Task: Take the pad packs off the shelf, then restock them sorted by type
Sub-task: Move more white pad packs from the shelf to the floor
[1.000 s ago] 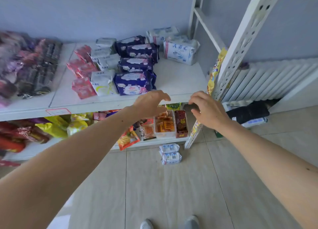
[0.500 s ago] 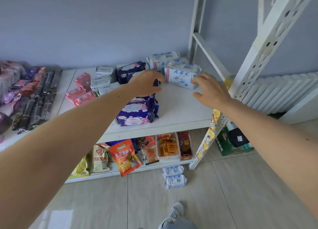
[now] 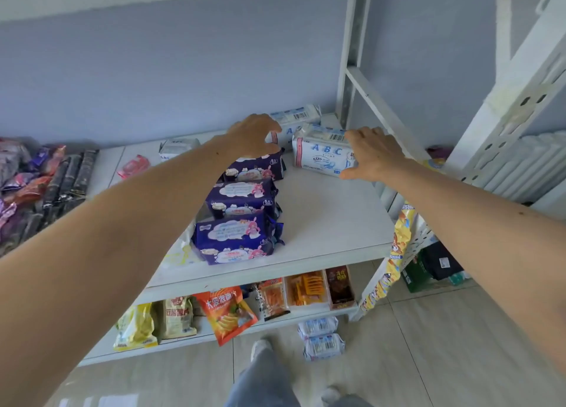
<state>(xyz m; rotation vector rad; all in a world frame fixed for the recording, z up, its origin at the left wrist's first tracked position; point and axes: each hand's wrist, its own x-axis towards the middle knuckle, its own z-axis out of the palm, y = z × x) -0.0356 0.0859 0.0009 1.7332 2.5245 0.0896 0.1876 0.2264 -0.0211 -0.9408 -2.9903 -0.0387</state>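
White ABC pad packs sit at the back right of the white shelf (image 3: 330,223): a front pack (image 3: 321,154) and another pack behind it (image 3: 295,118). My right hand (image 3: 372,154) reaches the front pack's right end with spread fingers, its thumb below the pack. My left hand (image 3: 254,135) hovers with curved fingers just left of the white packs, above the row of three dark purple pad packs (image 3: 239,213). A small white pack (image 3: 177,148) and a pink pack (image 3: 133,167) lie further left. Two white packs (image 3: 321,337) lie on the floor.
Dark and purple wrapped goods (image 3: 39,186) fill the shelf's left part. Snack bags (image 3: 226,314) and boxes (image 3: 306,288) stand on the lower shelf. A slanted white upright (image 3: 505,100) and a hanging snack strip (image 3: 398,253) flank the right end. My feet stand on tiled floor.
Both hands have moved up and back across the shelf, from its front edge to the white ABC packs. The view has risen and closed in.
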